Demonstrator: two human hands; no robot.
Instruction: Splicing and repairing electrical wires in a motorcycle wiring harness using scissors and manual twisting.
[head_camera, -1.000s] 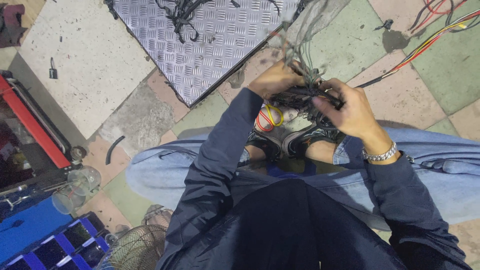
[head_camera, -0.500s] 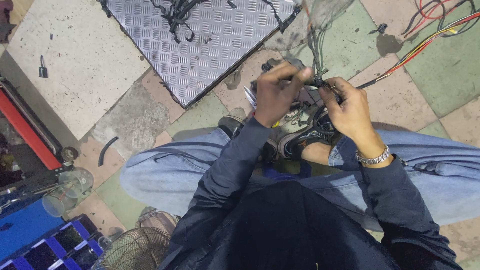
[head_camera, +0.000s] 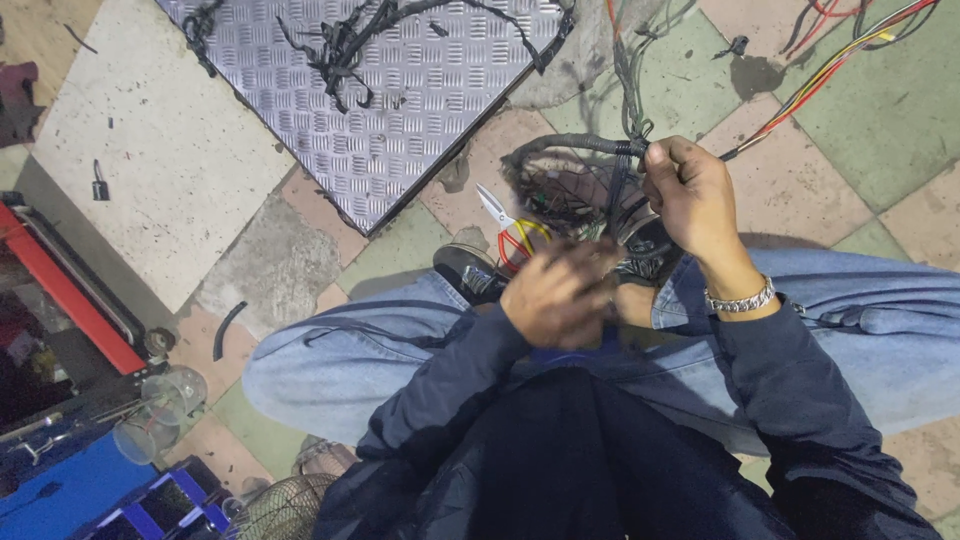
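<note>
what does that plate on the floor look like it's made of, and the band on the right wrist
The plate looks like metal tread plate, probably aluminium or steel: silvery grey, dull sheen, a raised pattern of short bars. The wrist band looks like a polished metal link bracelet: bright silver, small segments catching light. The alloy cannot be told.

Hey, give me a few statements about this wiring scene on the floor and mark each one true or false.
1. The right hand grips a black wire bundle. True.
2. The snips lie on the metal tread plate. False: they lie on the tiled floor, near the left hand.
3. A metal bracelet is on the right wrist. True.
4. The tread plate is bare. False: black scraps lie on it.
</note>
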